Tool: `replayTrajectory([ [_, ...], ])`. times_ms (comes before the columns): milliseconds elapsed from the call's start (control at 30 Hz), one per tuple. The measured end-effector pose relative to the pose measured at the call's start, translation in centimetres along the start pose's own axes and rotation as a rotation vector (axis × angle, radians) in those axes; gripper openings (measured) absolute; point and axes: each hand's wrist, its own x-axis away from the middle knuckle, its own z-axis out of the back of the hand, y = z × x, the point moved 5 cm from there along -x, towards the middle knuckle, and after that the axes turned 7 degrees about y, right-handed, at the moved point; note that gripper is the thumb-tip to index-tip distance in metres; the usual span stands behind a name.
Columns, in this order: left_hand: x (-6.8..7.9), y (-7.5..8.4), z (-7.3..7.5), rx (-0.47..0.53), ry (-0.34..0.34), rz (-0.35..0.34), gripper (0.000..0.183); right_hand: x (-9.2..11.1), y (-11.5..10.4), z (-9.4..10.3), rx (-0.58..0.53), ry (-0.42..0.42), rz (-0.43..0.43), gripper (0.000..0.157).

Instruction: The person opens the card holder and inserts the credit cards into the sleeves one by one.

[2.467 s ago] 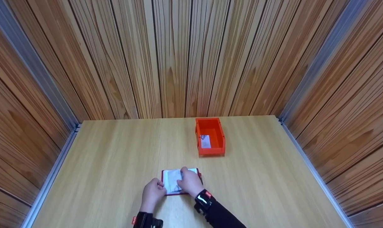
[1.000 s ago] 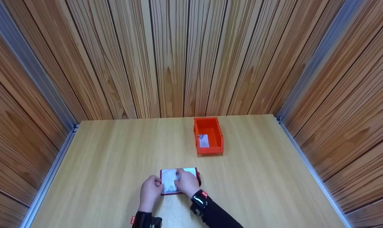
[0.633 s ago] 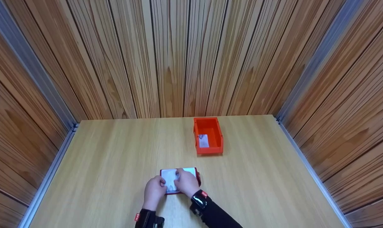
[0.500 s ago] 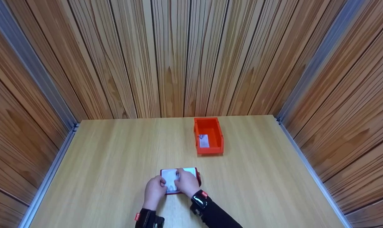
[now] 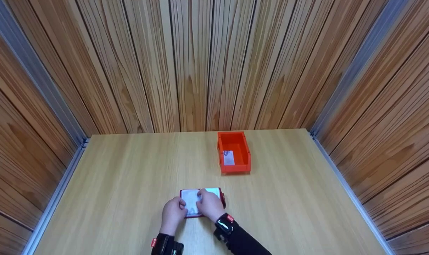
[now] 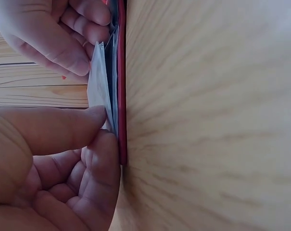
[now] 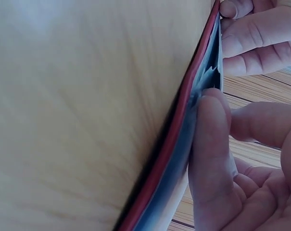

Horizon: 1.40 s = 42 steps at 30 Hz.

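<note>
A red-covered card holder (image 5: 191, 200) with clear plastic sleeves lies open on the table. In the head view my left hand (image 5: 173, 212) is at its left edge. The left wrist view shows that hand's thumb and index finger pinching the edge of a plastic sleeve (image 6: 99, 84), which stands up slightly from the pages below. My right hand (image 5: 211, 205) is over the middle of the holder. In the right wrist view its thumb (image 7: 212, 139) and index finger pinch the sleeve beside its gaping opening. Whether a card is inside the sleeve cannot be made out.
An orange-red bin (image 5: 235, 168) stands behind the holder, a little to the right. A white printed card (image 5: 229, 158) lies in it. Wood-panelled walls (image 5: 193, 71) and metal rails (image 5: 55, 198) bound the wooden table (image 5: 129, 170).
My left hand has shifted slightly right, onto the holder's left edge. The sleeve under my hands lies smoother than at first. My right hand has barely moved, and the bin stays put.
</note>
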Motion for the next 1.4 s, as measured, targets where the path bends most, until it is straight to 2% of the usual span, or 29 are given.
replayTrajectory([
  [133, 0.0, -0.1, 0.0, -0.002, 0.002, -0.003, 0.017, 0.0, 0.1, 0.1, -0.017, -0.029, -0.021, 0.022],
  [367, 0.0, -0.3, -0.1, -0.017, -0.016, 0.044, 0.016, -0.3, 0.4, 0.5, -0.049, -0.096, -0.080, 0.024],
  [500, 0.0, -0.4, -0.2, -0.015, -0.012, 0.050, 0.016, -1.0, 0.6, 1.7, -0.030, -0.055, -0.066, 0.020],
  [633, 0.1, -0.4, -0.2, -0.007, -0.008, 0.054, 0.015, -1.7, 1.2, 2.8, 0.061, 0.027, -0.015, 0.016],
  [767, 0.1, -0.4, -0.1, 0.001, -0.005, 0.057, 0.015, -1.8, 2.1, 3.4, 0.114, 0.066, 0.001, 0.016],
  [1100, 0.1, -0.8, -0.4, -0.001, -0.035, 0.140, 0.014, -0.7, 3.3, 3.6, 0.171, 0.101, 0.065, 0.011],
  [1233, 0.1, -0.8, -0.5, 0.007, -0.034, 0.143, 0.014, -0.5, 3.5, 3.3, 0.190, 0.095, 0.081, 0.010],
  [1400, 0.1, -0.8, -0.6, 0.015, -0.031, 0.136, 0.015, -0.2, 3.6, 3.4, 0.198, 0.144, 0.116, 0.010],
])
